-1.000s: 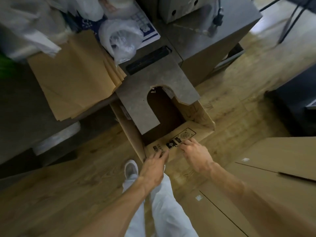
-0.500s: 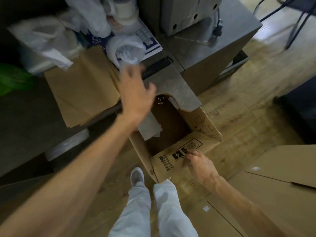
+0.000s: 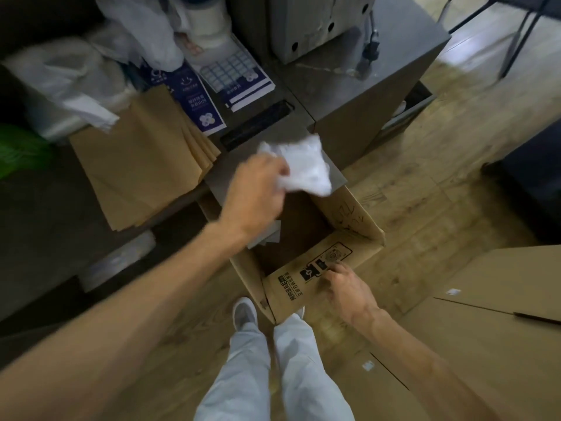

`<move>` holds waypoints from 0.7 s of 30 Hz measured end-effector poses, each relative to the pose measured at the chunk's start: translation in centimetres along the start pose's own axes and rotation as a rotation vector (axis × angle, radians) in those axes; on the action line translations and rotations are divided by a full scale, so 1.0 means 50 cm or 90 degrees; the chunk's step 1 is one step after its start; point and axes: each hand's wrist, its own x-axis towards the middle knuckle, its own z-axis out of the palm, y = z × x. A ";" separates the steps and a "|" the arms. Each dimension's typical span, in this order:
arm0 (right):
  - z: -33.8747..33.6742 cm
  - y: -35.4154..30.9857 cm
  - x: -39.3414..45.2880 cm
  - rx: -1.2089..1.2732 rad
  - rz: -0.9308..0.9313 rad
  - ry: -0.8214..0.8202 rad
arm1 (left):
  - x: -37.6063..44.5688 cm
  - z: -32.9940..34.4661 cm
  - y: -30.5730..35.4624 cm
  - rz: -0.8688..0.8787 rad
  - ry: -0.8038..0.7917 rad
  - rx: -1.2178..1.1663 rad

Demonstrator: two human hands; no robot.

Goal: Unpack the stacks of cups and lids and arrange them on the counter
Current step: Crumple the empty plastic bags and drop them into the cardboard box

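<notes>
An open brown cardboard box point(image 3: 352, 235) stands on the wooden floor, partly under the grey counter point(image 3: 306, 86). Its inside looks dark, and no cups or lids show in it. My left hand point(image 3: 258, 189) is above the box's far side and grips a crumpled white plastic bag point(image 3: 303, 168). My right hand point(image 3: 346, 287) rests with bent fingers on the box's printed near flap point(image 3: 291, 284). White plastic-wrapped bundles point(image 3: 69, 80) lie on the counter at the back left; what they contain cannot be made out.
A pile of brown paper bags point(image 3: 136, 165) and blue leaflets point(image 3: 197, 98) lie on the counter, with a grey machine point(image 3: 303, 22) behind. Flat cardboard boxes point(image 3: 485, 314) lie at the right. A plastic-wrapped sleeve point(image 3: 118, 259) sits under the counter. My legs stand before the box.
My left hand left the box flap, reached up to the counter, took the white plastic bag and brought it down over the box. My right hand stayed on the flap.
</notes>
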 end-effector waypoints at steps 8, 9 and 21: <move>0.009 0.007 0.016 -0.034 -0.017 -0.019 | -0.190 0.263 0.009 -0.146 -0.324 0.054; 0.006 0.008 0.023 -0.048 -0.021 -0.019 | -0.188 0.272 0.006 -0.183 -0.362 0.071; -0.109 -0.125 0.035 -0.046 -0.065 0.088 | -0.165 0.120 -0.013 -0.152 -0.210 -0.010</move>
